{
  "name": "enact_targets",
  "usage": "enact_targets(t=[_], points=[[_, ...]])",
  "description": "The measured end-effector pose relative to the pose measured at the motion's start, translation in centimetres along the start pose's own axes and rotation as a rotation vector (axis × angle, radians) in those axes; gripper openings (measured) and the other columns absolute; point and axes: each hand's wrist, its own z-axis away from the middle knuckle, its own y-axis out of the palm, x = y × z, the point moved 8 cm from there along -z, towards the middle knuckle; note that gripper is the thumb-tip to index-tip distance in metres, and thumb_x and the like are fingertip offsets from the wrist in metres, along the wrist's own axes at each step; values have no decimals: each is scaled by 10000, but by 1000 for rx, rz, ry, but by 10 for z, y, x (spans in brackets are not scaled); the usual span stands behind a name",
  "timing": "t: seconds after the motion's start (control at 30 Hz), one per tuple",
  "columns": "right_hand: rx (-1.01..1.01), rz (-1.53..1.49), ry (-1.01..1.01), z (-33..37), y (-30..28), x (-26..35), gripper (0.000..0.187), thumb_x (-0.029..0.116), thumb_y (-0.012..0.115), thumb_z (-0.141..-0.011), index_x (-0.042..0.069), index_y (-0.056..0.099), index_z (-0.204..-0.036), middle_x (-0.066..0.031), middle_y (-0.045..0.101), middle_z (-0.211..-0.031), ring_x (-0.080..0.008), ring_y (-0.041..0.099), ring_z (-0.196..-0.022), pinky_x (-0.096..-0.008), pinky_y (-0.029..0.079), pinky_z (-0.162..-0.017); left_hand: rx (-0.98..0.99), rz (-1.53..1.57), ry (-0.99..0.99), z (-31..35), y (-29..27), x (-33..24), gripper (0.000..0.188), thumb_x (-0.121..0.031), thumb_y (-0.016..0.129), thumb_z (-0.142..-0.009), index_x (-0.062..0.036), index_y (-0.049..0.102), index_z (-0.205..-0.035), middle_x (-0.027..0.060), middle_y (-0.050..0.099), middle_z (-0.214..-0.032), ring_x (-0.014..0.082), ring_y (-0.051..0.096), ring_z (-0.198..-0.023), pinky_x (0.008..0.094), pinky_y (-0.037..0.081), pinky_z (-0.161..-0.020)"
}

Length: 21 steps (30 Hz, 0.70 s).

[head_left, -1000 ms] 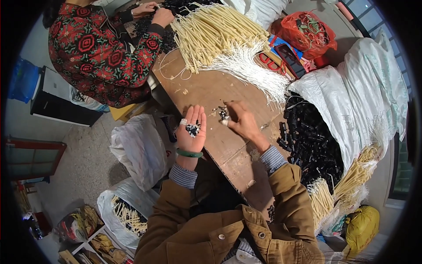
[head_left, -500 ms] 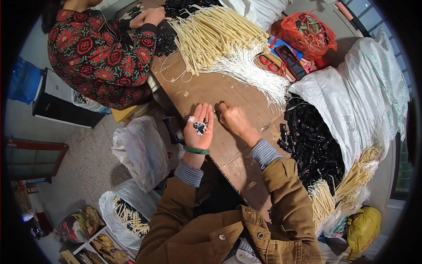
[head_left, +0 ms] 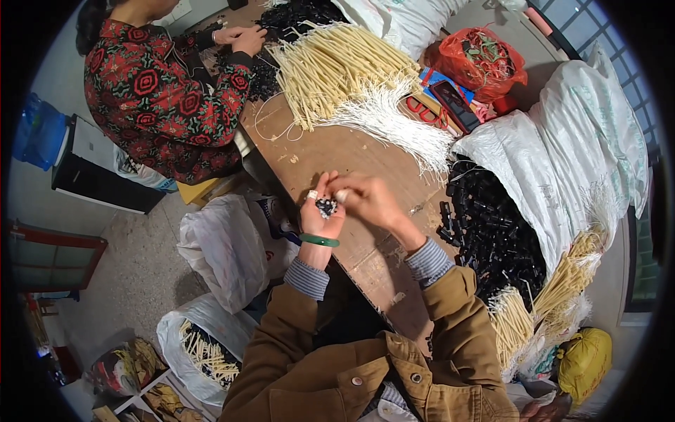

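Observation:
My left hand (head_left: 320, 224) is turned palm up at the edge of the brown table (head_left: 288, 144), its fingers slightly cupped. A small heap of tiny black and white pieces (head_left: 326, 207) lies in that palm. A green bangle (head_left: 319, 240) circles the left wrist. My right hand (head_left: 373, 200) hovers just over the left palm, fingers drawn together close to the pieces. Whatever its fingertips hold, if anything, is too small to make out. White wrapping shows on a finger of each hand.
Bundled cream tubes with white cords (head_left: 344, 67) lie beyond my hands. At right, a white sack (head_left: 510, 151) spills black plastic parts (head_left: 499, 239). Red-handled scissors (head_left: 425, 112) and a phone (head_left: 453, 96) rest near a red bag (head_left: 481, 63). Another person (head_left: 169, 98) works at far left.
My right hand has left the table surface and moved up and left over my left palm. The left fingers have curled from flat to cupped.

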Motion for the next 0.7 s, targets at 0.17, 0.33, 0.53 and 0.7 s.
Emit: enact_targets(t=[0.17, 0.33, 0.53, 0.7], points=[[-87, 363, 289, 29, -33, -55, 328, 13, 660, -746, 3, 656, -1073, -55, 654, -848, -150, 570, -653, -271, 465, -589, -93, 183, 48, 9, -8, -35, 371, -113, 382, -981, 50, 473, -1302, 188, 482, -1372, 299, 451, -1294, 382, 393, -1106], [-260, 427, 108, 15, -19, -66, 321, 2, 636, -683, 8, 654, -1003, -103, 610, -778, -225, 549, -569, -321, 441, -542, 61, 178, 78, 4, 1, -54, 365, -103, 403, -980, 39, 466, -1310, 182, 483, -1372, 299, 453, -1292, 383, 399, -1102], [-181, 389, 119, -21, 5, -74, 352, 42, 664, -695, 9, 626, -1043, -105, 624, -840, -232, 573, -621, -328, 464, -580, 16, 168, 91, 2, -6, -56, 366, -97, 405, -960, 52, 472, -1288, 207, 490, -1348, 315, 450, -1291, 397, 405, -1094], [-133, 495, -45, -30, 18, -63, 252, 64, 665, -667, 7, 618, -907, -135, 580, -825, -310, 555, -581, -369, 451, -546, -8, 177, 74, 3, -7, -55, 379, -93, 394, -978, 48, 434, -1328, 196, 469, -1380, 301, 445, -1300, 383, 401, -1100]])
